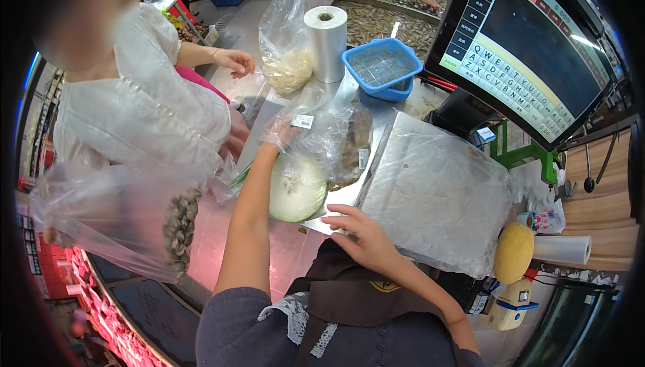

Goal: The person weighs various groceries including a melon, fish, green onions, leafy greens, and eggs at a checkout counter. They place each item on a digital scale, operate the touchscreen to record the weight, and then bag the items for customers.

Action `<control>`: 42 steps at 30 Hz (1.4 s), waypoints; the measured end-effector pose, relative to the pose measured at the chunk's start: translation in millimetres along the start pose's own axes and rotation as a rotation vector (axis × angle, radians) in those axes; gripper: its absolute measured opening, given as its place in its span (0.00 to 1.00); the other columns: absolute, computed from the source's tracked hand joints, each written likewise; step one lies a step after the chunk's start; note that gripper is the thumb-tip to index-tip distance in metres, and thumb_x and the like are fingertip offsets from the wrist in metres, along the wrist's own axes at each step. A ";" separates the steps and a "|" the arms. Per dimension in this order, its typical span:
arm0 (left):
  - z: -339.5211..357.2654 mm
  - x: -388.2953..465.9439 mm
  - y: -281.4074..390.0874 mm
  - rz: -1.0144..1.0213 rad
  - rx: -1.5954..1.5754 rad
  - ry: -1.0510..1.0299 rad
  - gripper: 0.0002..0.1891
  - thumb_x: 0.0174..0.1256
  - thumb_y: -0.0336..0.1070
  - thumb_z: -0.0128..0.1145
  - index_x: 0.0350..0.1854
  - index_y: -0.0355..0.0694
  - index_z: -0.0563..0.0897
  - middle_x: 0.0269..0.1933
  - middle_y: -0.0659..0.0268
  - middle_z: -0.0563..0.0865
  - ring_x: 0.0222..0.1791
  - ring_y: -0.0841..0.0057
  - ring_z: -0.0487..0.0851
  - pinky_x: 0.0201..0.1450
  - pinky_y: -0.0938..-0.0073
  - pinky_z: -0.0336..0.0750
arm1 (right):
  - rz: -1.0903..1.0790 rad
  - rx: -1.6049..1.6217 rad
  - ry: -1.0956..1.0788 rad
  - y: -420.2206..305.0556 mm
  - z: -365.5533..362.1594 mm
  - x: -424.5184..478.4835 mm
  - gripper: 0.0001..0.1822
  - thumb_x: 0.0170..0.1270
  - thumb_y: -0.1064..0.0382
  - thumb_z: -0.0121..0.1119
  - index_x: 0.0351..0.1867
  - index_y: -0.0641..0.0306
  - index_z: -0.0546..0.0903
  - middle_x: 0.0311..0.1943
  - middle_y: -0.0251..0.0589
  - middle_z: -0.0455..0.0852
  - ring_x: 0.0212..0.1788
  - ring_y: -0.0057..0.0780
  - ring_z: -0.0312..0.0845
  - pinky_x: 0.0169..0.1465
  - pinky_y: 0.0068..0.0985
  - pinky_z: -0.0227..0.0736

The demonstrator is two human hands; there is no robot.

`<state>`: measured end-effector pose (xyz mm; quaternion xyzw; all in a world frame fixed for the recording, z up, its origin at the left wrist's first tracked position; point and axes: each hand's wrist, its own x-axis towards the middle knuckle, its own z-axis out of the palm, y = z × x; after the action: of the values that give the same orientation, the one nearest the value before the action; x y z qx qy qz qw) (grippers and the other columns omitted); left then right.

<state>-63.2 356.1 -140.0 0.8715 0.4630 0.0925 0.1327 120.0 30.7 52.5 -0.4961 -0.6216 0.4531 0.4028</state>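
Observation:
My left hand (280, 133) reaches over the metal counter, partly covered by a clear plastic bag (322, 135) with a white label; whether its fingers grip the bag is unclear. Just below that hand lies a cut, film-wrapped winter melon piece (297, 188). To its right is a bagged brown item (356, 140) with a label. My right hand (358, 233) holds nothing, fingers apart, near the counter's front edge. Beyond my left hand, a bag of pale food (287, 70) stands beside an upright roll of plastic bags (325, 44).
Plastic film covers a scale platform (438, 190) at right, under a touchscreen monitor (524, 54). Stacked blue baskets (383, 67) stand behind. A person in white (141, 100) stands at left, near a bag of shellfish (180, 228). A yellow melon (514, 252) lies far right.

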 end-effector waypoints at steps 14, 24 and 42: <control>-82.7 -350.6 71.3 -0.827 -1.303 0.793 0.26 0.73 0.47 0.42 0.67 0.38 0.63 0.63 0.60 0.72 0.62 0.69 0.71 0.62 0.66 0.67 | -0.692 -0.352 0.049 -111.1 -45.2 81.2 0.48 0.46 0.54 0.72 0.67 0.62 0.59 0.63 0.51 0.67 0.64 0.46 0.63 0.65 0.36 0.59; -238.6 -235.8 261.8 -0.113 -0.574 0.660 0.49 0.49 0.47 0.69 0.68 0.30 0.54 0.65 0.51 0.65 0.65 0.63 0.65 0.65 0.67 0.60 | -0.631 -0.399 -0.191 -127.1 -23.7 140.4 0.25 0.54 0.45 0.63 0.48 0.59 0.80 0.36 0.46 0.84 0.35 0.38 0.80 0.41 0.29 0.72; -76.4 -130.5 415.8 0.027 -1.636 0.060 0.22 0.67 0.40 0.55 0.61 0.36 0.71 0.53 0.66 0.77 0.50 0.81 0.74 0.50 0.78 0.70 | -0.108 -0.295 0.381 -53.9 -188.6 -33.0 0.16 0.68 0.53 0.54 0.39 0.67 0.82 0.27 0.28 0.80 0.31 0.14 0.68 0.38 0.17 0.66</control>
<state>168.1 35.8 59.2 0.5015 0.2418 0.4259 0.7132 291.7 23.9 152.7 -0.5922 -0.6196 0.2335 0.4593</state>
